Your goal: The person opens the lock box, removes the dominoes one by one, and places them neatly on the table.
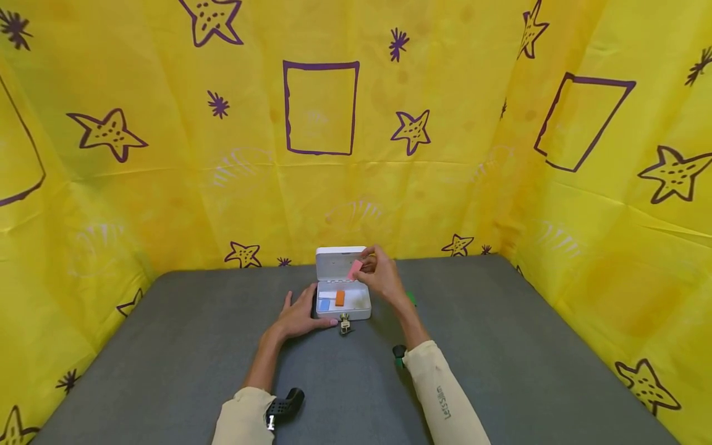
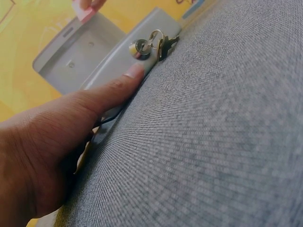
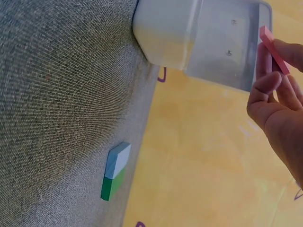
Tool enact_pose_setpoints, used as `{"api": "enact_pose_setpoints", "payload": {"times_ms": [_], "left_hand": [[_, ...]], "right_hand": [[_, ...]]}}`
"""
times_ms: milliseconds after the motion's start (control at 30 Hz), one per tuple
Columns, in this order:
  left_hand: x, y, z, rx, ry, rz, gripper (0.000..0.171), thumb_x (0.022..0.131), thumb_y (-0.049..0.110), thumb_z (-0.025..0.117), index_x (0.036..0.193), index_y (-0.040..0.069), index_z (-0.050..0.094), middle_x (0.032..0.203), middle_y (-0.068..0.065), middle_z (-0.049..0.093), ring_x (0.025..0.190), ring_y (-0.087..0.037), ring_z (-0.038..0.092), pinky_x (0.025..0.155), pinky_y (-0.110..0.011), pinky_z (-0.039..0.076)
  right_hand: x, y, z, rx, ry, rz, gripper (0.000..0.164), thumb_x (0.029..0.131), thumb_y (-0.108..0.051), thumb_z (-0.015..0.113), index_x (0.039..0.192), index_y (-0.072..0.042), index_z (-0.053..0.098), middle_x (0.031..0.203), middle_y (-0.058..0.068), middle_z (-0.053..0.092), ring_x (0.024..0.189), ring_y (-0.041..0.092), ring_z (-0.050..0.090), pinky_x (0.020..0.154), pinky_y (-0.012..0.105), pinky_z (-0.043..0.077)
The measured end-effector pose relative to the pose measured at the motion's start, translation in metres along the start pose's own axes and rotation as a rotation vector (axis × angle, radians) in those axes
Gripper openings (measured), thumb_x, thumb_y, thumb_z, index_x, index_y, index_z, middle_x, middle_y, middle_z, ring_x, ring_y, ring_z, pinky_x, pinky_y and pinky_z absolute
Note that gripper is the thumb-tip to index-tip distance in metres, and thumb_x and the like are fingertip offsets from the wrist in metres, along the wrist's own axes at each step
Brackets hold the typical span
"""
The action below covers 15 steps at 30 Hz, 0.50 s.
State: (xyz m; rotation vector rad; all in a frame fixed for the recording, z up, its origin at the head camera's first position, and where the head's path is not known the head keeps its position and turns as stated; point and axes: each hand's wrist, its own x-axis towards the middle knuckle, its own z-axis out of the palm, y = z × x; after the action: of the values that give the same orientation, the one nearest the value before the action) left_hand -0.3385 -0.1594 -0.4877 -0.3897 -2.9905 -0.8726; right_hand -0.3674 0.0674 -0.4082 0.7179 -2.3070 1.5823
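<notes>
A small white cash box (image 1: 353,314) stands on the table with its lid raised. Keys (image 1: 345,327) hang from the lock on its front. Inside lie an orange block (image 1: 340,298), a light blue block (image 1: 324,305) and something flat and white. My left hand (image 1: 297,316) holds the box at its front left corner, the thumb along the front beside the lock. Over the right part of the box, in front of the lid (image 3: 222,42), my right hand (image 1: 381,275) pinches a pink block (image 3: 274,49) between thumb and fingers.
Right of the box, a green block (image 3: 112,187) and a blue block (image 3: 118,160) lie touching on the grey table (image 1: 500,346); my right forearm partly hides them in the head view. A yellow patterned curtain (image 1: 334,204) rises behind the table and at its sides.
</notes>
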Motion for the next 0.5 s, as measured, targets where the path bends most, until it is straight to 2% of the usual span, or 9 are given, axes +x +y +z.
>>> {"api": "enact_pose_setpoints", "payload": {"times_ms": [200,500], "left_hand": [[-0.0015,0.0014,-0.0013,-0.021,-0.001,0.001,0.109,0.068,0.067,0.064,0.146,0.01,0.012,0.148,-0.013,0.025,0.136,-0.028,0.022,0.107,-0.056,-0.008],[-0.0023,-0.0002,-0.0008,-0.027,0.008,0.019,0.108,0.069,0.066,0.064,0.146,0.01,0.012,0.148,-0.013,0.026,0.136,-0.028,0.022,0.107,-0.057,-0.007]], "right_hand": [[0.0,-0.0007,-0.0007,-0.058,0.035,0.002,0.022,0.077,-0.002,0.071,0.096,-0.003,0.061,0.084,0.009,0.067,0.075,0.019,0.065,0.065,0.029,0.053],[-0.0004,-0.0024,-0.003,-0.079,0.055,0.056,0.017,0.079,-0.007,0.07,0.096,-0.006,0.066,0.081,0.006,0.066,0.069,0.017,0.062,0.059,0.027,0.053]]}}
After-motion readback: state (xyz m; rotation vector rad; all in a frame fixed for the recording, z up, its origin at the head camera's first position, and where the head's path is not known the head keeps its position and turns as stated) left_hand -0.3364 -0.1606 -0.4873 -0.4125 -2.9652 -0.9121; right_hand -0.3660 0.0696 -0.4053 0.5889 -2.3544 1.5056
